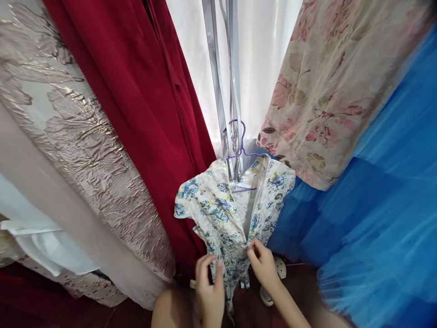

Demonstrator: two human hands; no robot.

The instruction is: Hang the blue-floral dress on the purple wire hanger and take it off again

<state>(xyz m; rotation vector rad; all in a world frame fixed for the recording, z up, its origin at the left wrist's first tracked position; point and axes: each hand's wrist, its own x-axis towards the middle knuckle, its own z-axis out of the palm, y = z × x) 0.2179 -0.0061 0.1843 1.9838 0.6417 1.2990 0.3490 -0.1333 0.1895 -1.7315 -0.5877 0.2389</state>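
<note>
- Head view: floral dress (225,205) hangs on purple hanger (241,150), low centre.
- My left hand (210,291) + right hand (262,264) pinch its front opening, fingers closed on cloth.
- Keep both edges level, pull gently w/o tugging hanger.

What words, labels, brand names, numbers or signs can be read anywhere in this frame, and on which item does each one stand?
None: no readable text shows anywhere.
The small blue-and-yellow floral dress on the purple wire hanger, touched by the left hand and right hand, shows no tag.
The dark red gown and blue tulle skirt bear no lettering.

Dress (232,205) on hanger (241,150), seemingly between gowns (136,114)
</note>
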